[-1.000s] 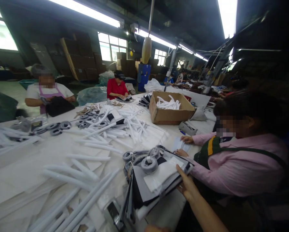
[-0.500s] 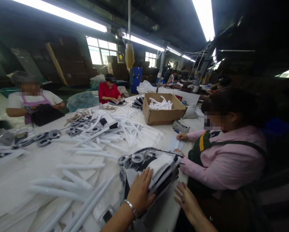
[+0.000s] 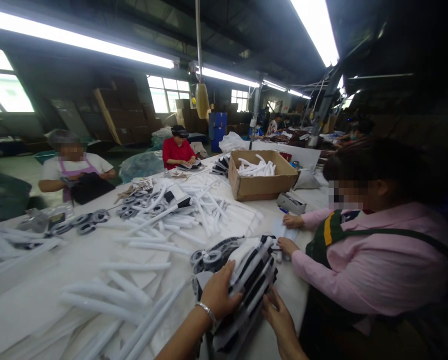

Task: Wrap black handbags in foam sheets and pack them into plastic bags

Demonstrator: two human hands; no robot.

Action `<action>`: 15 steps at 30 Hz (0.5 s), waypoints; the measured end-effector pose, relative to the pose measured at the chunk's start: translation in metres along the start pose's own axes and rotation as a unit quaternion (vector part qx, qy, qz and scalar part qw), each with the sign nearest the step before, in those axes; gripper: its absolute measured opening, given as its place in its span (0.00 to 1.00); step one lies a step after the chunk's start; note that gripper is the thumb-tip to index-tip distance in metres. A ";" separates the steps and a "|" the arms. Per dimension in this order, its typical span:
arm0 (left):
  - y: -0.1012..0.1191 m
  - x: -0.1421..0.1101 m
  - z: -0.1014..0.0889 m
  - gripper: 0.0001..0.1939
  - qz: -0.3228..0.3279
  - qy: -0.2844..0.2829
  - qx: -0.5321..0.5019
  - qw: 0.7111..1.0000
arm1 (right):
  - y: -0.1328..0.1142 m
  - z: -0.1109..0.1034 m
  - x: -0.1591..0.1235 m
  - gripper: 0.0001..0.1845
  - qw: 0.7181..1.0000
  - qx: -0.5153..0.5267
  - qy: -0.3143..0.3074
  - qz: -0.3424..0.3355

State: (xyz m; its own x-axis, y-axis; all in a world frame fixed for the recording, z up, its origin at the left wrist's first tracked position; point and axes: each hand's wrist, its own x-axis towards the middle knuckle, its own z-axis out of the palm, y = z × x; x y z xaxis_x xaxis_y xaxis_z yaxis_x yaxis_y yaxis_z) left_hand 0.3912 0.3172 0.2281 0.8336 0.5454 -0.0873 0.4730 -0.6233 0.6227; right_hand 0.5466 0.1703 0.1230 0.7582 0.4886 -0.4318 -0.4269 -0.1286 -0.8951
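Observation:
A thick stack of black, grey and white flat pieces point(image 3: 252, 280) lies at the near edge of the white table point(image 3: 77, 260). My left hand point(image 3: 220, 296), a bracelet on its wrist, lies on top of the stack with fingers curled over it. My right hand point(image 3: 278, 312) grips the stack's right edge from the side. Grey tape rolls point(image 3: 209, 258) rest just behind the stack.
Long white tubes point(image 3: 134, 287) and grey rolls point(image 3: 89, 220) cover the table. A cardboard box point(image 3: 263, 175) holds white pieces. A person in pink point(image 3: 374, 260) sits close on my right, hands on the table. Two other people work at the far side.
My right hand moved from the table edge onto the stack's side. The stack has been squeezed together and tipped up on edge. The view lifted slightly.

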 end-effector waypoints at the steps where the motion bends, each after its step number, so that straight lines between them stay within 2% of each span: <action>1: -0.004 0.003 -0.003 0.46 0.002 -0.003 -0.002 1.000 | 0.005 -0.002 0.001 0.60 1.000 -0.004 0.002 0.000; 7: -0.017 0.017 -0.015 0.47 0.008 -0.020 -0.006 1.000 | 0.022 -0.007 0.000 0.54 1.000 -0.021 -0.004 0.007; 12: -0.028 0.028 -0.018 0.47 -0.007 -0.038 -0.008 0.999 | 0.022 -0.013 -0.006 0.46 0.999 -0.038 -0.023 0.019; 15: -0.036 0.036 -0.018 0.48 -0.020 -0.051 -0.007 0.998 | 0.020 -0.014 -0.011 0.45 0.998 -0.045 -0.034 0.028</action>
State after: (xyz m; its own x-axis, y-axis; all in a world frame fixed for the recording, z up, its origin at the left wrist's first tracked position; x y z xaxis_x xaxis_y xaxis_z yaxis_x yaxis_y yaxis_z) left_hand 0.3990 0.3692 0.2168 0.8395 0.5088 -0.1908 0.5027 -0.5938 0.6283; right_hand 0.5367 0.1504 0.1082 0.6972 0.5361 -0.4759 -0.4193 -0.2335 -0.8773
